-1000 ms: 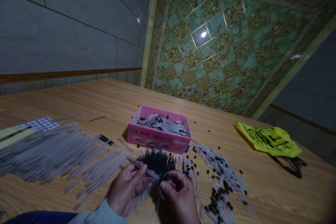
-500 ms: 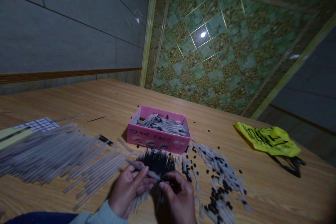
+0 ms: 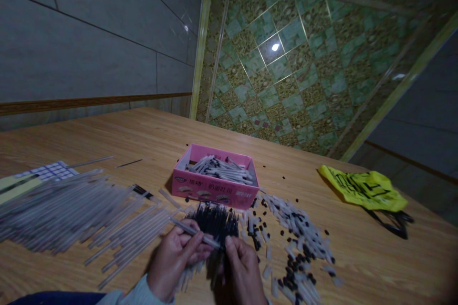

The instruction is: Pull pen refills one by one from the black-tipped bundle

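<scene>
My left hand (image 3: 175, 259) grips a clear pen barrel (image 3: 195, 232) that points right and away, with more barrels bunched under its palm. My right hand (image 3: 242, 271) pinches at the barrel's right end, over a bundle of black refills (image 3: 216, 219). A wide pile of clear barrels (image 3: 71, 209) spreads to the left. To the right lies a heap of small clear caps and black plugs (image 3: 295, 243). Behind the refills, a pink cardboard box (image 3: 214, 190) holds finished pens.
The wooden table (image 3: 143, 138) runs to a grey tiled wall at the back left. A yellow plastic bag (image 3: 363, 188) with black handles lies at the right. A printed sheet (image 3: 50, 170) sits at the far left. Green patterned floor tiles show beyond the table.
My right hand has shifted slightly left and up to the barrel's end. The left hand holds the same barrel. The view has drifted a little.
</scene>
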### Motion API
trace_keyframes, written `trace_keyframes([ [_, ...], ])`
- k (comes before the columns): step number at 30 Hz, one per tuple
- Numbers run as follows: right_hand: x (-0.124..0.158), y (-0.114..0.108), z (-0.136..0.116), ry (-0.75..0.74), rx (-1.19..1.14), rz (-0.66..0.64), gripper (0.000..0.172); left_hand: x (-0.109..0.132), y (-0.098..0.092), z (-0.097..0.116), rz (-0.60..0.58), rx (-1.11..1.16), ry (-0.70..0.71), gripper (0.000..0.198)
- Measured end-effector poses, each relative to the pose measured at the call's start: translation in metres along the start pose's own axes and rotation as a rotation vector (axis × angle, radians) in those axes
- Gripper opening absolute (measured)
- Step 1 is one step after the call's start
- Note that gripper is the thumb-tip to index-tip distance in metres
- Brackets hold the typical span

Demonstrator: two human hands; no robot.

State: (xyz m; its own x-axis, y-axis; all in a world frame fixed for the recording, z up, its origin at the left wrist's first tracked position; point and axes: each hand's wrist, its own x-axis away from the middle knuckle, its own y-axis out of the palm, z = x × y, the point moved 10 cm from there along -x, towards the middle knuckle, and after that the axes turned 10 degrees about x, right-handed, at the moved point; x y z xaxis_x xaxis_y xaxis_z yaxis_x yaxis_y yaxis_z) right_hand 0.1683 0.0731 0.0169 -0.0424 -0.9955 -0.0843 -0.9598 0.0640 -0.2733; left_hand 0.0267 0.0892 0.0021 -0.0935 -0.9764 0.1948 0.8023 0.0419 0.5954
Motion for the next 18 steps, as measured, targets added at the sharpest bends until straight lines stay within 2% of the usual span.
trace_keyframes([
  [3,0.002,-0.007,-0.021,-0.176,0.202,0.025,0.025,-0.001,-0.006,0.002,0.058,0.016,0.011,0.037],
  [5,0.004,-0.007,-0.027,-0.229,0.311,0.031,0.022,0.0,-0.006,0.001,0.073,0.03,0.0,0.038],
  [8,0.004,-0.006,-0.022,-0.185,0.381,0.025,0.04,0.002,-0.002,-0.002,0.048,0.045,-0.021,0.036],
  [9,0.003,-0.004,-0.02,-0.171,0.381,0.012,0.042,0.002,-0.001,-0.002,0.043,0.05,-0.026,0.036],
  [13,0.004,-0.003,-0.027,-0.223,0.373,0.008,0.022,0.002,-0.003,-0.001,0.05,0.073,-0.031,0.038],
  [18,0.003,0.002,-0.02,-0.162,0.303,-0.052,0.04,0.001,-0.003,0.0,0.056,0.05,-0.026,0.037],
])
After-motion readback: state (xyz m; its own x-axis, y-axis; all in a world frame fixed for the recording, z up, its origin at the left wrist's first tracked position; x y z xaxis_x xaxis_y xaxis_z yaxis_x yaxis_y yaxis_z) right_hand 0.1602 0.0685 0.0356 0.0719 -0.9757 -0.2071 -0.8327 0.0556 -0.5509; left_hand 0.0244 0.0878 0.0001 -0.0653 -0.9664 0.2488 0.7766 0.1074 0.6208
